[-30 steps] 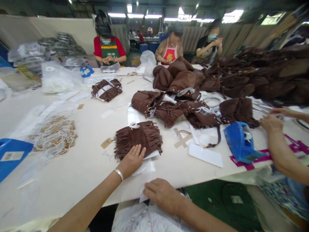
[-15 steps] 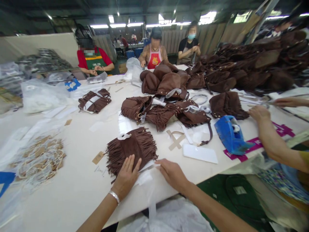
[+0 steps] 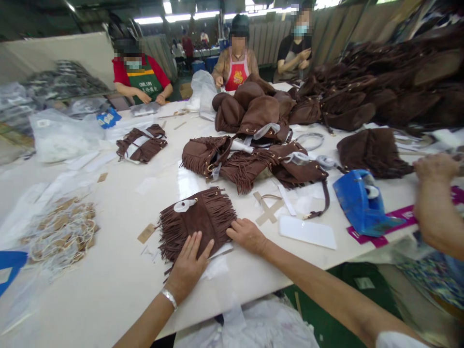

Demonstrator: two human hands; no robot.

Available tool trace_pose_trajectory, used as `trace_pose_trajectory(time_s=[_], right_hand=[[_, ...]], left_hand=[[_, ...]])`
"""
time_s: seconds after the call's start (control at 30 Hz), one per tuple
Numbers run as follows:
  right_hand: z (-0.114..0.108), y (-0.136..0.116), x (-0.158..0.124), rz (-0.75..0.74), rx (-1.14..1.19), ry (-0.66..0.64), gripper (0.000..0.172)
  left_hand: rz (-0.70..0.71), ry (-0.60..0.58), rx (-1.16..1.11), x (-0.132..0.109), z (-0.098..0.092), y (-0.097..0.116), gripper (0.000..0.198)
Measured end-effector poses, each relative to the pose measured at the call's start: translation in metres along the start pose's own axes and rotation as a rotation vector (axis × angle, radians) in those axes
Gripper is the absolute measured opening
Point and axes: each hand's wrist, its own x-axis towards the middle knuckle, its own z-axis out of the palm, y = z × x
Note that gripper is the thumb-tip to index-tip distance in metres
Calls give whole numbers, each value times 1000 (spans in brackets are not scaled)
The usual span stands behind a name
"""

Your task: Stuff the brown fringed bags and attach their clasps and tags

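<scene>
A small brown fringed suede bag lies flat near the front edge of the white table. My left hand, with a silver bracelet on the wrist, rests flat on the bag's near edge, fingers spread. My right hand lies on the bag's right lower corner with its fingers curled against the fringe. White paper sticks out from under the bag between my hands. A tan hang tag lies left of the bag.
More brown fringed bags are heaped mid-table and a large pile at the right. A blue tape dispenser, a white card and a heap of tags lie around. Another person's hand works at right; three people sit opposite.
My right hand rose from the table's front edge and moved onto the bag's right corner. My left hand stayed on the bag. The view swung a little left.
</scene>
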Motion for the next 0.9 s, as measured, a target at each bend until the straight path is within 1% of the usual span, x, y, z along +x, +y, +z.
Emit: trace_pose_trajectory(time_s=[0.07,0.13,0.2,0.23,0.27,0.33,0.4,0.43,0.5,0.57,0.63,0.67,0.7,0.77,0.83,0.87,0.9], right_hand=[[-4,-1,0,8,-14,-45,18],[-13,-7,1,106,-20,-92,13],[-25,-18,3,214,-48,-123,13],[-30,-24,6,259,-70,-110,14],[-35,-30,10,287,-92,-70,16],[-37,-41,23,297,-112,62,25],[-30,-47,37,274,-90,186,41],[-22,-47,44,259,-66,211,47],[-4,-43,51,249,-7,186,56],[12,-35,51,258,37,121,62],[20,-28,49,275,56,67,65],[20,-25,48,280,59,47,65],[18,-24,48,284,60,28,64],[6,-24,47,296,79,-16,62],[-14,-29,44,315,130,-41,57],[-28,-34,40,322,168,-25,54],[-43,-42,33,324,214,21,49]], left_hand=[[5,15,7,0,-1,0,60],[9,24,28,0,-2,-1,61],[10,32,47,0,-3,0,62],[9,38,54,0,-2,0,62],[8,43,62,0,-2,0,62],[10,49,80,-1,0,0,62],[16,45,101,-2,1,0,62],[21,41,108,-2,1,-1,63],[17,41,117,-3,2,-1,64],[11,44,118,-3,2,-1,64],[1,51,108,-2,0,-1,63],[-2,54,98,-2,-1,0,61],[-5,58,86,-2,-2,0,60],[-20,57,57,-1,-5,1,56],[-38,41,23,-2,-6,3,54],[-45,30,5,-3,-6,3,54],[-51,20,-13,-4,-6,3,55]])
